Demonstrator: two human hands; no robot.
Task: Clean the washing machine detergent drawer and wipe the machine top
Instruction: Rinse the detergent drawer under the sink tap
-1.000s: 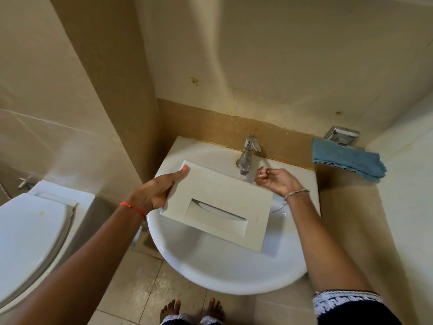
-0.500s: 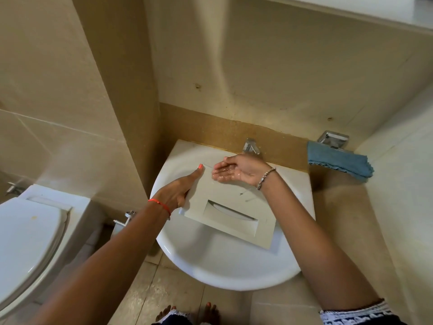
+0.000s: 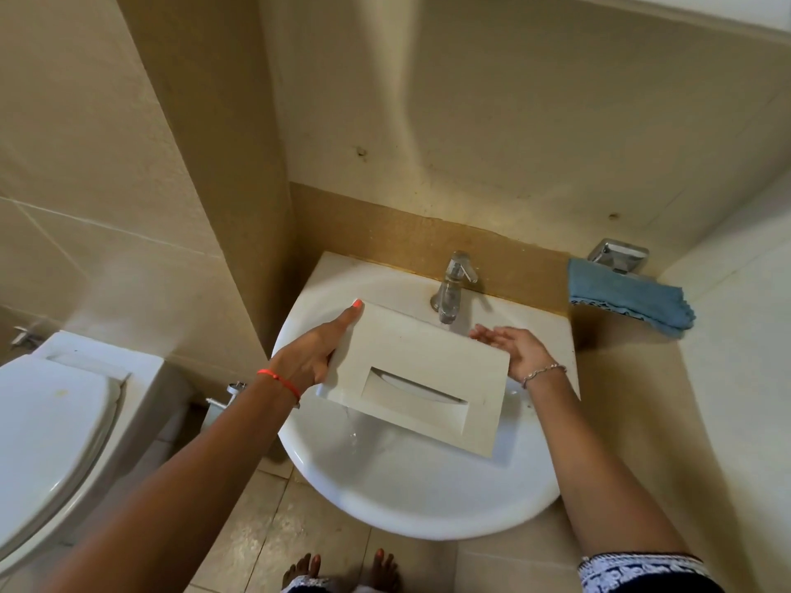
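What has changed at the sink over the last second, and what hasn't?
The right hand went from beside the tap onto the top of the drawer front half a second ago, then drew back to the drawer's right edge, open, by the tap's spout. Water now runs off the drawer into the basin. The left hand kept its grip on the drawer's left edge over the basin; the blue cloth stayed on its holder.

Soft, warm, fairly dim light from above and the right. Diffuse shadows lie on the wall (image 3: 556, 122) and under the sink (image 3: 428, 507). Mild sheen on the tap (image 3: 451, 288). Wide-angle bending at the edges; slight overall softness, no motion blur.
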